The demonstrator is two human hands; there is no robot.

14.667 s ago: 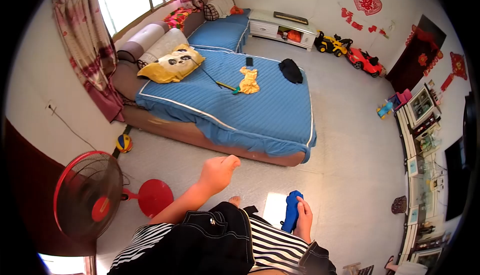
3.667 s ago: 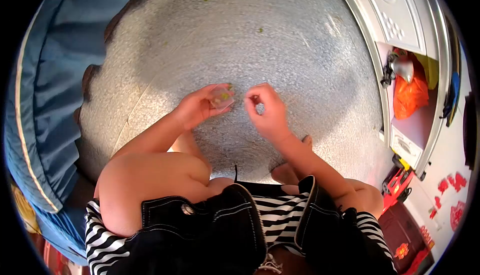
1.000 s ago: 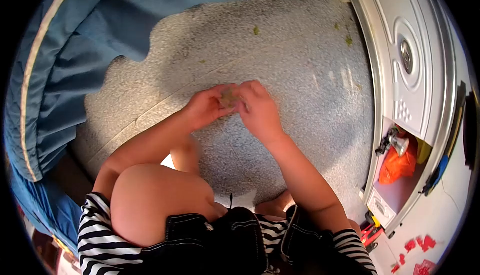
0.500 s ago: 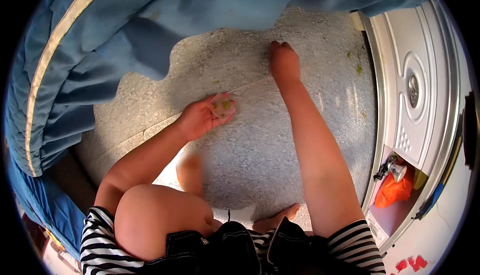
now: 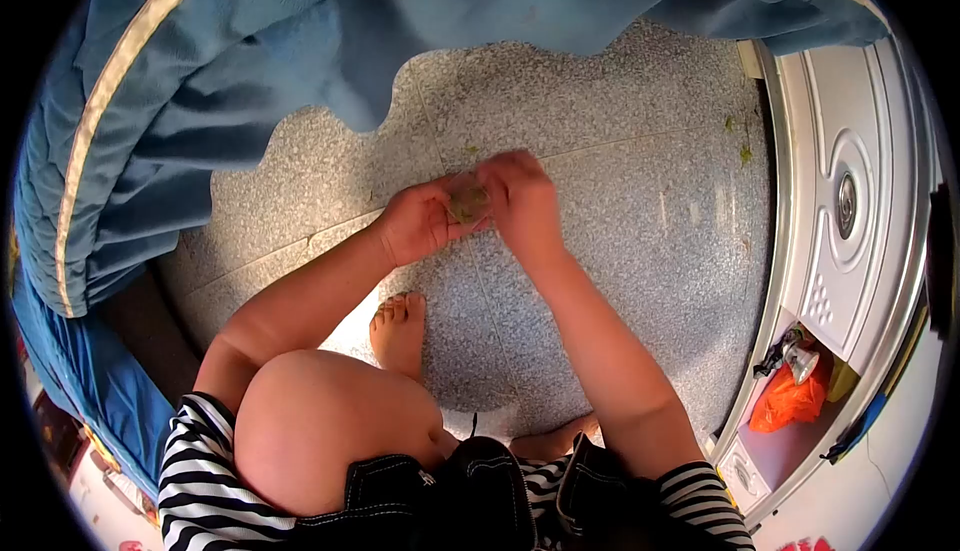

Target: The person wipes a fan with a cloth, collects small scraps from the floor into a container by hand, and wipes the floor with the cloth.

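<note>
A small pale, see-through piece [image 5: 467, 203] carrying green bits lies on the fingers of my left hand [image 5: 415, 226], which is curled around its left side. It looks like a shallow lid or a scrap of plastic. At its right edge is my right hand [image 5: 525, 209], fingers bent together and slightly blurred; I cannot tell what they pinch. Both hands are above the speckled grey floor [image 5: 600, 221]. A tiny green scrap [image 5: 471, 150] lies on the floor just beyond the hands.
More green scraps [image 5: 745, 154] lie at the right, beside a white cabinet [image 5: 820, 101]. An orange bag [image 5: 790, 401] sits in its open compartment. A blue cloth [image 5: 300, 41] hangs across the far and left sides. My bare foot [image 5: 400, 336] is below the left forearm.
My right hand has come back from the far floor towards me and left, meeting the left hand. The pale piece stays in my left hand, and the view has shifted slightly.
</note>
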